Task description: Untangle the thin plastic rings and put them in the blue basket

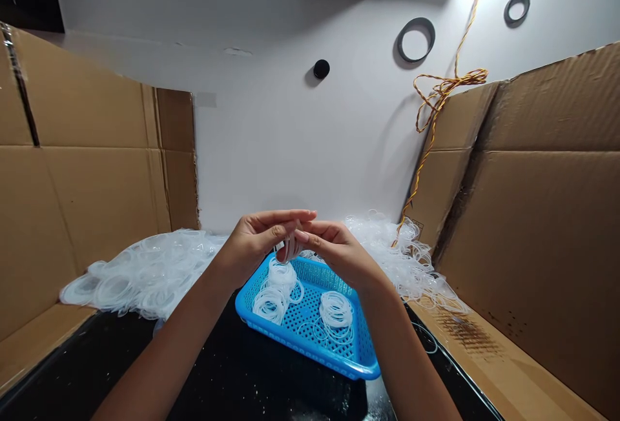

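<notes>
Above the far side of a blue plastic basket [310,347], my left hand [256,237] and my right hand [339,250] meet at their fingertips. Between them they pinch a small bunch of thin translucent rings [290,246]. The fingers partly hide the bunch, so its lower end and how many rings it has are unclear. Inside the basket, loose bundles of white rings [271,301] lie on the left. Another bundle of rings [336,311] rests toward the right, with a few single rings spread beside it.
A heap of clear rings [145,269] lies left of the basket, and another heap [387,259] right of it. Cardboard walls [97,163] flank the black tabletop [232,369]. A twisted orange cable [426,150] hangs down the white wall [290,150] into the right heap.
</notes>
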Motion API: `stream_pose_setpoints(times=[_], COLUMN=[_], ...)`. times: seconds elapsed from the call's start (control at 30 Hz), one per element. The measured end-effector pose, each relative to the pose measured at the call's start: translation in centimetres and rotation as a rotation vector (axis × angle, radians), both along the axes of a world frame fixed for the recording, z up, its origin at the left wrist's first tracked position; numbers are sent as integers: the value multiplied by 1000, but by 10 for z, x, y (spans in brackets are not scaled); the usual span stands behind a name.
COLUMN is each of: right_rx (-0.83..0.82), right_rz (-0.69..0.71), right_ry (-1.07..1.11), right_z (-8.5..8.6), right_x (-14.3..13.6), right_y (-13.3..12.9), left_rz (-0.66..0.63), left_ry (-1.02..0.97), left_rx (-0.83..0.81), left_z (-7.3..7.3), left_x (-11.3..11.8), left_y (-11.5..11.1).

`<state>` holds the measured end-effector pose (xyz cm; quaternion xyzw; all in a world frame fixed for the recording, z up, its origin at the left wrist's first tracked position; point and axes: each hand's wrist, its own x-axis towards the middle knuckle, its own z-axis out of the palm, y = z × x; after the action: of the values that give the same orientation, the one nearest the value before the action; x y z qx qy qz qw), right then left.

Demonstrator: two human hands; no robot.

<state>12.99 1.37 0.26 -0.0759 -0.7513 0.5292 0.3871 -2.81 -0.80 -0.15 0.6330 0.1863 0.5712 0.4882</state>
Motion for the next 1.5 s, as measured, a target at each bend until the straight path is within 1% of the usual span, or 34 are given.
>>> stream_pose_setpoints(times=[0.13,0.27,0.33,0.6,0.83,1.07,1.33,1.5], right_rx=[-42,-42,-36,54,62,56,46,77], right_rz=[31,31,25,-37,-66,-100,-103,-132], right_ry=[-48,-44,-29,-70,-46,16,17,-1], right_z=[-1,-3,-3,1,2,-1,-1,-3], right_x=[1,2,2,4,3,4,6,6], right_y=[-1,-2,-3,-11,-14,-12,-11,-8], left_rz=[-69,-158,-183,-160,-94,-151,-217,-200], left_ry=[-62,-106,-126,-184,-172,-100,-122,-132], left_rx=[-136,-167,-185,-206,-167,-144,-150,-129], left_z=[4,5,5,6,8,11,12,10], left_x=[-2,-4,-4,-1,0,-2,-3,-2], left_y=[-2,-1,-2,-6,-7,-15,-19,-17])
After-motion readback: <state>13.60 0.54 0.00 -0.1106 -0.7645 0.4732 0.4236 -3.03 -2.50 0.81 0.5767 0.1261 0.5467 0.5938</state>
